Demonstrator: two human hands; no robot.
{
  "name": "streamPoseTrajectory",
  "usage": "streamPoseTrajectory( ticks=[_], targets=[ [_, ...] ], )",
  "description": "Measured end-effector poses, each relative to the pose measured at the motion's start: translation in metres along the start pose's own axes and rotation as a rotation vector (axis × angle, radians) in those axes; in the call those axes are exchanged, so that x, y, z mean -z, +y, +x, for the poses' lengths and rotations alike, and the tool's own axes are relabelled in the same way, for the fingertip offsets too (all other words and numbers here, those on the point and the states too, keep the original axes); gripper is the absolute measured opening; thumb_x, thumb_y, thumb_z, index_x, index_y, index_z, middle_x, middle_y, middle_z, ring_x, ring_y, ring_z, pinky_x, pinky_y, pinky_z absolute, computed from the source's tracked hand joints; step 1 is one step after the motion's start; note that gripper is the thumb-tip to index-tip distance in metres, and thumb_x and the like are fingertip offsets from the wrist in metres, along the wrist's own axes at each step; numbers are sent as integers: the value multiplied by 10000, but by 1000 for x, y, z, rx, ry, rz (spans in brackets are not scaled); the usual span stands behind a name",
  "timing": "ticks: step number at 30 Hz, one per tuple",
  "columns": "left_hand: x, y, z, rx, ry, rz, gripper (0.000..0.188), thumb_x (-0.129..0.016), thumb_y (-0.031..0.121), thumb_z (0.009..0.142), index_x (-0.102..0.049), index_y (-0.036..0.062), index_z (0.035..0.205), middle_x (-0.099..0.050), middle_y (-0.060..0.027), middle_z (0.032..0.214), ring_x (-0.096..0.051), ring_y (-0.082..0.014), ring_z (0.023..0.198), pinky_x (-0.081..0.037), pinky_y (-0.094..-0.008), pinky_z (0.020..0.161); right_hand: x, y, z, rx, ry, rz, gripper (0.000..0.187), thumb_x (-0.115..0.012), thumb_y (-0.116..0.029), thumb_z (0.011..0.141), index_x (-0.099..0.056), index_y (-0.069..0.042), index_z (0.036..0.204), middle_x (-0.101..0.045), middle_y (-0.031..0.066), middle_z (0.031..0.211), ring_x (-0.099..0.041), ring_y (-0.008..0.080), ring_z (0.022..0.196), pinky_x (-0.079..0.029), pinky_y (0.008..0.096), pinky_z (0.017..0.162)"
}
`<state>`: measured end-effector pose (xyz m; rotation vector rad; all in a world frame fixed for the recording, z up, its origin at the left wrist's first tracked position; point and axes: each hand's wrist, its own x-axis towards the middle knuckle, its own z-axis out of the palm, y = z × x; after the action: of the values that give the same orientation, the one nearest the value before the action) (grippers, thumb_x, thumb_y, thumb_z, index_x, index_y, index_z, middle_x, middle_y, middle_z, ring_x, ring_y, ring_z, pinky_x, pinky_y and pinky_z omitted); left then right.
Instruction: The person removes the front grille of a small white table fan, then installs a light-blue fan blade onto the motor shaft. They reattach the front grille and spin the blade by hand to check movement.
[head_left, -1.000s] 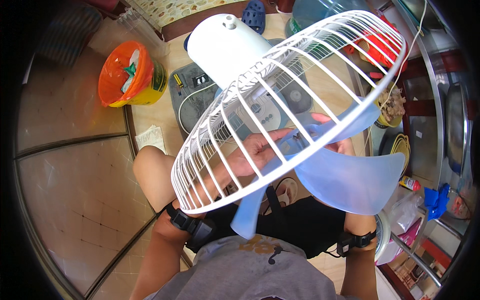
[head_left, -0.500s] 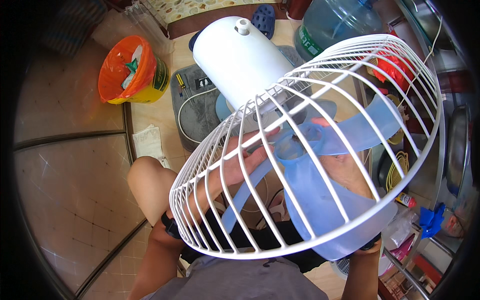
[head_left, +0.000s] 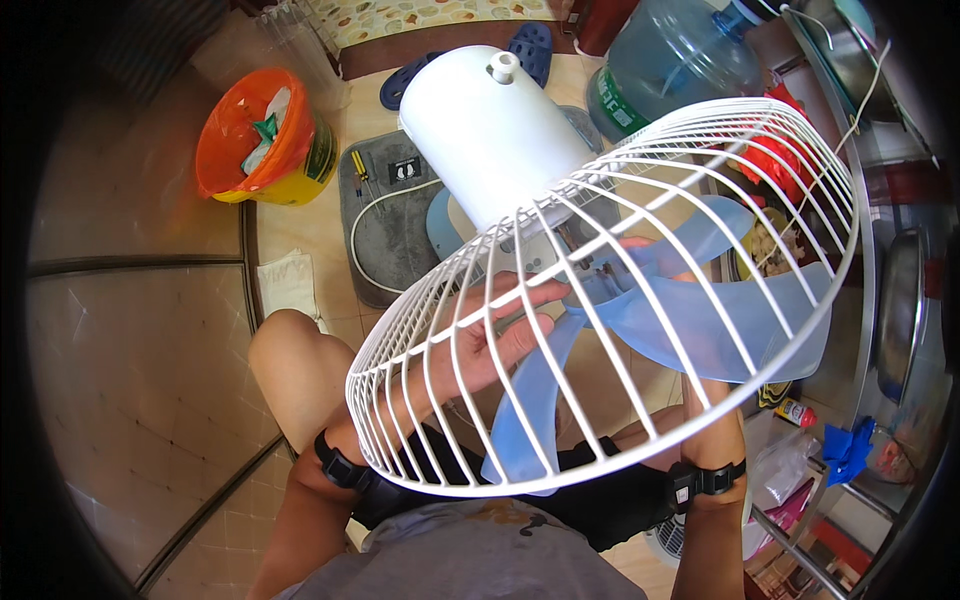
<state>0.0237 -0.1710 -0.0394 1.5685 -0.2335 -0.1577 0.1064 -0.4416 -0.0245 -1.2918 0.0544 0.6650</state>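
Observation:
A white wire fan grille (head_left: 470, 490) is tilted in front of me, joined to a smooth white motor housing (head_left: 485, 140) with a small knob on top. Inside the grille sits a translucent blue fan blade (head_left: 535, 400) with several wings around a central hub. My left hand (head_left: 478, 362) reaches in among the wires beside the hub, its thumb and fingers apart. Most of my right hand (head_left: 690, 278) is hidden behind the blade; it appears to grip the blade near the hub, with a fingertip showing above.
Beneath the fan lies a grey mat (head_left: 385, 245) with a yellow-handled screwdriver (head_left: 360, 165) and a white cord. A yellow bucket (head_left: 315, 165) with an orange liner stands left. Blue slippers (head_left: 400, 85) and a large water bottle (head_left: 680, 65) are behind. Metal shelving lines the right.
The blue blade has turned, its wings swinging round inside the grille. My right forearm, hidden by a wing before, now shows. The housing and grille have shifted slightly.

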Motion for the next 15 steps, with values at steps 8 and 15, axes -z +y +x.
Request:
streamPoseTrajectory(
  ticks=[8,15],
  targets=[
    [-1,-1,-4,-137,26,75,350,-677,156,1019,-688,10,1337,-724,-205,1248,-702,-321,1159,-547,-429,1008,-1,7,-21,141,-22,-222,527,-750,-148,957,-573,9,1427,-693,134,1252,-704,197,1115,-595,335,957],
    [-2,-2,-8,-68,45,48,379,-703,164,993,-686,12,1340,-719,-206,1277,-682,-348,1214,-532,-471,1056,-9,6,-7,203,-133,-3,581,-806,-95,908,-572,9,1430,-691,133,1261,-692,193,1143,-585,340,972]
  ],
)
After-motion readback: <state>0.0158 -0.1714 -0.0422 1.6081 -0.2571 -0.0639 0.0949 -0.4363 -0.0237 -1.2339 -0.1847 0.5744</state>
